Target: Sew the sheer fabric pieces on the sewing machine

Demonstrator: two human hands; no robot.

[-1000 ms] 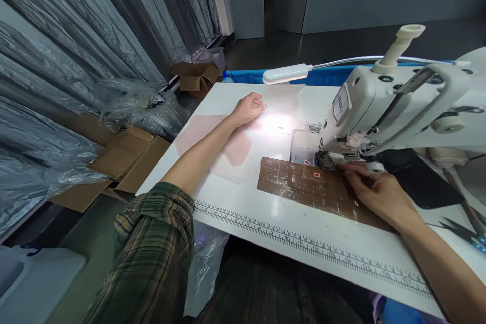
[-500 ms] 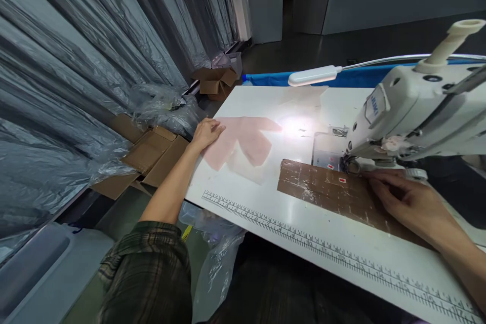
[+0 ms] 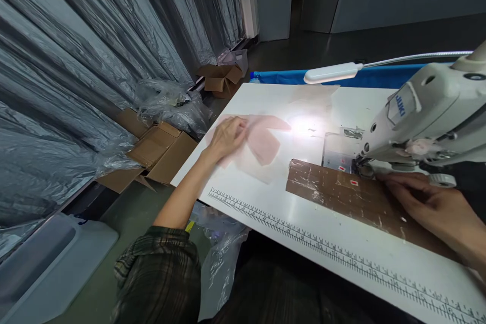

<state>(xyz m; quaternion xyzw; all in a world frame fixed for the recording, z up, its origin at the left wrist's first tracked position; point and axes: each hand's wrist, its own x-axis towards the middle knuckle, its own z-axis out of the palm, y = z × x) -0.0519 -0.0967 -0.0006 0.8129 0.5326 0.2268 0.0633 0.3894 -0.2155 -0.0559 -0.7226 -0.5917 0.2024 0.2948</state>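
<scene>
Sheer pink fabric pieces (image 3: 264,147) with notched, pointed outlines lie layered on the white sewing table (image 3: 266,195). My left hand (image 3: 228,136) is over their left part, its bent fingers together, pinching the thin top fabric. Where the hand covers the cloth, layers are hard to separate. At the right, my right hand (image 3: 429,197) rests on a brown taped board (image 3: 334,187), its thumb and forefinger drawn together beside the presser foot (image 3: 364,168) of the white sewing machine (image 3: 410,106). Whatever lies between those fingertips is hidden.
A white lamp (image 3: 332,73) lights the table beyond the fabric. A printed ruler (image 3: 304,235) runs along the front edge. Open cardboard boxes (image 3: 159,147), plastic wrapping (image 3: 170,104) and a translucent bin (image 3: 76,263) stand left of the table.
My left hand has moved right from the fabric's left edge, its fingers drawing together; cloth there looks paler. My right hand stays by the presser foot. The view has shifted slightly left.
</scene>
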